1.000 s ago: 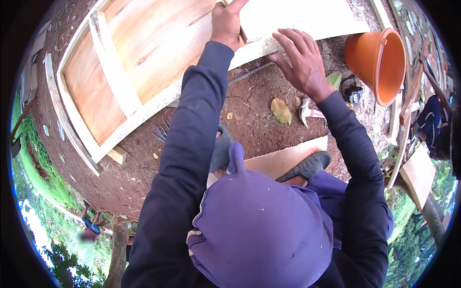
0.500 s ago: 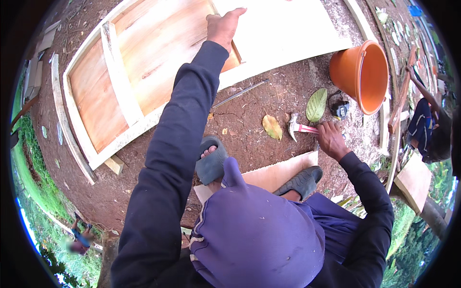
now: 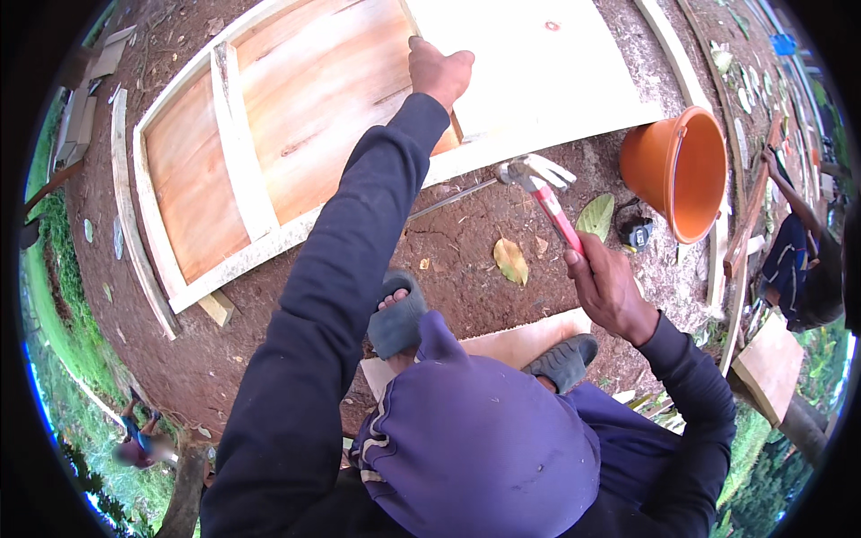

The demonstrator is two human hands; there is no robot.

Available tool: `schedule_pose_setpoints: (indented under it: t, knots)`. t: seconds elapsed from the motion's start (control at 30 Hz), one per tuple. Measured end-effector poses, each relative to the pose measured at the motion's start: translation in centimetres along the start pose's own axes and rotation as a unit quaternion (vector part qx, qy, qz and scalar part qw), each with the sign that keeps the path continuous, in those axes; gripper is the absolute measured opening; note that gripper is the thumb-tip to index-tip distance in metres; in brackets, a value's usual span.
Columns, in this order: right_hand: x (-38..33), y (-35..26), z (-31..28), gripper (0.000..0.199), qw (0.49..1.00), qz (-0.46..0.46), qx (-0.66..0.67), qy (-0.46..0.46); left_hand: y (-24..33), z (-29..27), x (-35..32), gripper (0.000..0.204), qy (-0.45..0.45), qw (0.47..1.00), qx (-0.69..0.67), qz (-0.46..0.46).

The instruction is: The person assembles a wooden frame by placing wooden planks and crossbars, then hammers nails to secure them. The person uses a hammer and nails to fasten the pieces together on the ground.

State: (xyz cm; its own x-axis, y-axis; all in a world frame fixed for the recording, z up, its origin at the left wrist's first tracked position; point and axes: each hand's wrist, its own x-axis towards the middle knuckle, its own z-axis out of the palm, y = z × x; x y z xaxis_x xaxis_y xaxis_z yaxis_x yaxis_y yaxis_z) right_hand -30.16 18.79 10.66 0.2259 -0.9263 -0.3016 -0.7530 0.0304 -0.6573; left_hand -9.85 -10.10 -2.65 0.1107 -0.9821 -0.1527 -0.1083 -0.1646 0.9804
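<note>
My right hand (image 3: 613, 285) is closed around the red handle of a claw hammer (image 3: 558, 215), raised off the ground with its metal head toward the panel. Across the upper middle lies a framed wooden panel (image 3: 314, 117), with pale battens around plywood. A bright, washed-out board (image 3: 538, 81) covers its right part. My left hand (image 3: 441, 73) is on the panel at this board's left edge, fingers curled over the edge and partly hidden, thumb pointing right. Beneath the panel's near edge a thin metal rod (image 3: 453, 199) lies on the soil.
An orange bucket (image 3: 674, 175) lies tipped at the right, beside a black tape measure (image 3: 637, 233). A plywood strip (image 3: 502, 343) lies under my sandals. Loose battens (image 3: 134, 215) flank the panel. One person (image 3: 798, 260) is at the far right, another (image 3: 139, 444) at lower left.
My right hand has lifted the hammer off the ground and moved it up toward the panel's near edge. My left hand stays on the panel, slightly shifted in view.
</note>
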Motion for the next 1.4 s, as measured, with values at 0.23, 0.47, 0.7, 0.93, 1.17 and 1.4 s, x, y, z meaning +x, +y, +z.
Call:
schedule_pose_setpoints:
  t: [0.23, 0.47, 0.7, 0.93, 1.17, 1.4]
  knots:
    - [3.9, -3.7, 1.2, 0.034, 0.965, -0.122, 0.012, 0.232, 0.3, 0.0, -0.1, 0.06, -0.007, 1.0, -0.01, 0.012]
    - [5.4, -1.6, 2.8, 0.019, 0.987, -0.073, -0.056, 0.135, 0.4, 0.3, 0.0, 0.055, -0.017, 0.999, -0.039, 0.021]
    - [3.7, -5.6, 1.0, 0.031, 0.928, -0.166, 0.15, 0.298, -0.7, 0.2, -0.4, 0.043, 0.042, 0.998, 0.006, 0.049]
    - [5.1, -1.6, 4.8, 0.022, 0.991, -0.06, -0.052, 0.111, -1.3, 0.9, -0.9, 0.053, -0.01, 0.999, -0.033, 0.017]
    - [4.4, -7.7, -1.4, 0.039, 0.906, -0.158, 0.216, 0.327, -0.8, -0.4, -0.9, 0.048, 0.03, 0.999, -0.008, 0.014]
    - [6.8, 0.4, 5.5, 0.023, 0.988, -0.038, -0.089, 0.122, -0.8, 1.3, -1.0, 0.075, 0.019, 0.998, 0.043, 0.041]
